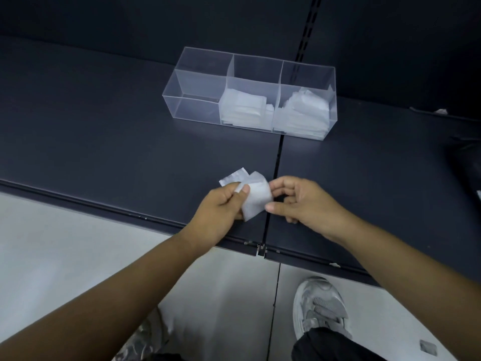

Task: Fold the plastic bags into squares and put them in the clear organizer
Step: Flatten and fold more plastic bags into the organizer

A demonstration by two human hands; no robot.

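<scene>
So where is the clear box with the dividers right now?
In the head view the clear box sits upper centre on the dark shelf, beyond the left hand and right hand; folded bags lie in its middle and right sections.

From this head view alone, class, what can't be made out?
1. Head view: the plastic bag's lower-left part, hidden behind the left hand.
2. Head view: whether the right hand's grip pinches the bag; the curled hand hides the contact.
3. Head view: the number of folded bags in the clear organizer; the white stacks blur together.
4. Head view: the dark object at right, cut off by the frame edge.
</scene>
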